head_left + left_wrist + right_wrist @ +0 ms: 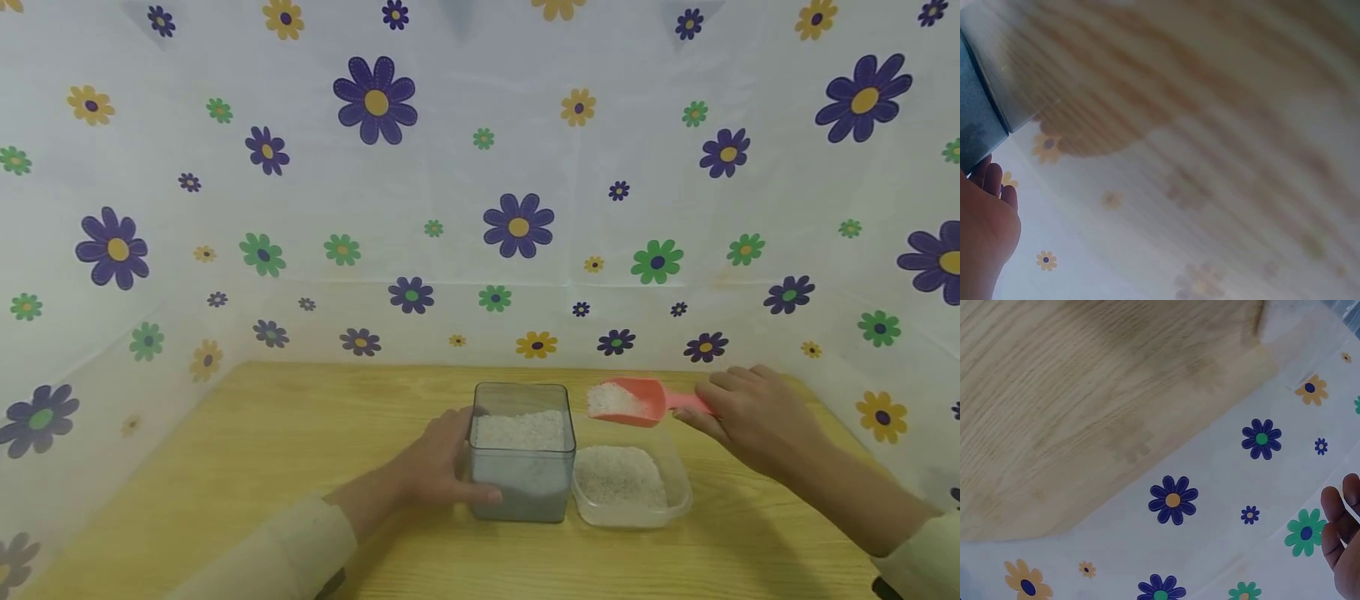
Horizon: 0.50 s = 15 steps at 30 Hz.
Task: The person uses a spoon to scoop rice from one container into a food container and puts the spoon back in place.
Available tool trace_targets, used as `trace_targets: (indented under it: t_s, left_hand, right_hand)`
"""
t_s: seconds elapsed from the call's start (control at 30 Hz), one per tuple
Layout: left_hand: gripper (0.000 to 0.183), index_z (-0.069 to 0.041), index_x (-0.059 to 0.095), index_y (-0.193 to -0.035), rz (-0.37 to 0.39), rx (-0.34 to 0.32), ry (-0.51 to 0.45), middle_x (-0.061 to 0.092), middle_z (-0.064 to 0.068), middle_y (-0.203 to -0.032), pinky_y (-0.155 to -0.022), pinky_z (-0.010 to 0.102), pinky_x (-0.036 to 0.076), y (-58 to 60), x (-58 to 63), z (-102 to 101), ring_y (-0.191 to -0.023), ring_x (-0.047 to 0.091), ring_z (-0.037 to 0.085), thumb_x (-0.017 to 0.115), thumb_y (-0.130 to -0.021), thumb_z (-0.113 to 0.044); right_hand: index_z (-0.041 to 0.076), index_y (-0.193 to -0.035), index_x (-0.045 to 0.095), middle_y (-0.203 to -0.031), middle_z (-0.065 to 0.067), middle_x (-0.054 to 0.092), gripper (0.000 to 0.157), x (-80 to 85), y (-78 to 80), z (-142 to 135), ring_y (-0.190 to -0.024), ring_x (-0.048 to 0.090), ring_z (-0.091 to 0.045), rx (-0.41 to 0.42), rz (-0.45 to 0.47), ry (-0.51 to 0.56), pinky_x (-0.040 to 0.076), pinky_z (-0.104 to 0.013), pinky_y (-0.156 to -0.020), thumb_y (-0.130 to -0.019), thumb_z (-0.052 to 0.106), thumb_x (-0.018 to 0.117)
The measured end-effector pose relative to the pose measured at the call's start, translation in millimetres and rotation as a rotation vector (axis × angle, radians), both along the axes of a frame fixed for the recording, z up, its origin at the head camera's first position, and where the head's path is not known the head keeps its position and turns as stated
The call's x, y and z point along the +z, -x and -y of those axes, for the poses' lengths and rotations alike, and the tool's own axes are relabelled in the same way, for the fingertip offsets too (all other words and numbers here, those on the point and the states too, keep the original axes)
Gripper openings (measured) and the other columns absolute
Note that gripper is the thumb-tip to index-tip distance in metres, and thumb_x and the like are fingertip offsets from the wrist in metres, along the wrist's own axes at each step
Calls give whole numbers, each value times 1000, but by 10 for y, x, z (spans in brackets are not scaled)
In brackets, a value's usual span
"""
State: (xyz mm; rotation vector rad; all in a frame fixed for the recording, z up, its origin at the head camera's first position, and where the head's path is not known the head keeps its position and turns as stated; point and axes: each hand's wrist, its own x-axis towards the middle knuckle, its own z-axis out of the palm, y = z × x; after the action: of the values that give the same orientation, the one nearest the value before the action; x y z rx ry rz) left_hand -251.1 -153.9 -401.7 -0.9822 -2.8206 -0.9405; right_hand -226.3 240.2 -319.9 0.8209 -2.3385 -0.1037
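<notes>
A coral-pink scoop (639,402) carries a heap of white rice (611,400). My right hand (757,417) grips it by the handle and holds it above the back of a shallow clear plastic tub (678,500). More rice (618,477) lies heaped in that tub. Just left of it stands a tall, square, grey see-through container (521,492), which also has rice (521,431) inside. My left hand (438,467) holds this container at its left side, thumb across the front. In the left wrist view the container (979,112) shows only at the edge.
A wood-grain table (300,433) lies under both containers. White sheeting printed with flowers (450,167) rises behind it and along both sides. The two containers stand close side by side.
</notes>
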Motion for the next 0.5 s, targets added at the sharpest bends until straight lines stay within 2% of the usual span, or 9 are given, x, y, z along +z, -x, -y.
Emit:
trace_targets:
  t_s: [0.33, 0.5]
  left_hand:
    - [90, -29, 32, -135, 25, 2, -19, 45, -15, -121, -99, 42, 35, -9, 3, 4, -109, 40, 6, 71, -63, -68]
    - [89, -31, 32, -135, 27, -1, -17, 45, -16, -121, -99, 41, 36, -2, -1, -5, -109, 40, 6, 70, -63, -68]
  right_hand:
    - [21, -66, 49, -58, 13, 31, 38, -223, 12, -123, -55, 30, -5, 28, 7, -93, 32, -26, -58, -84, 53, 58]
    - [19, -70, 54, -59, 12, 35, 39, -296, 26, -126, -56, 34, -5, 49, -20, -100, 34, -25, -56, -85, 55, 56]
